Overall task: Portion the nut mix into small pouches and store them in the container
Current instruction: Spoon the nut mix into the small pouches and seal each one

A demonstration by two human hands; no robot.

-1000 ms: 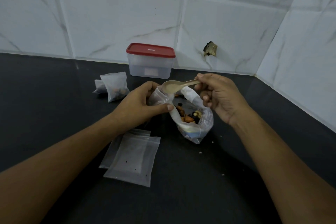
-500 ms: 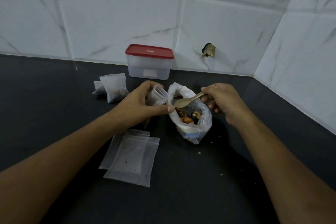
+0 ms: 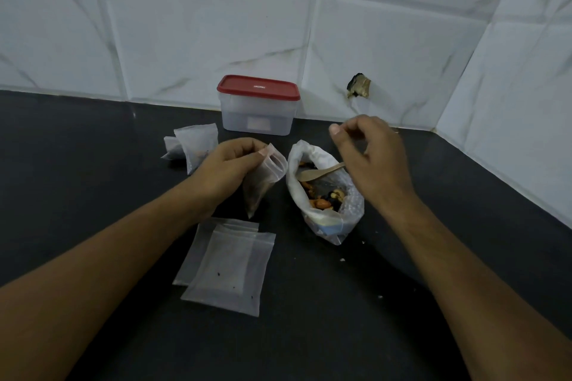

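Counter (image 3: 93, 182): pouch (image 3: 265, 178) in left hand (image 3: 229, 167).

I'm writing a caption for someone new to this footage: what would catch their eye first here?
The open bag of nut mix at the centre of the dark counter, a wooden spoon resting in it by the right hand. Just left of it, the left hand holds a small pouch by its mouth. At the back wall stands the red-lidded container, its lid on.
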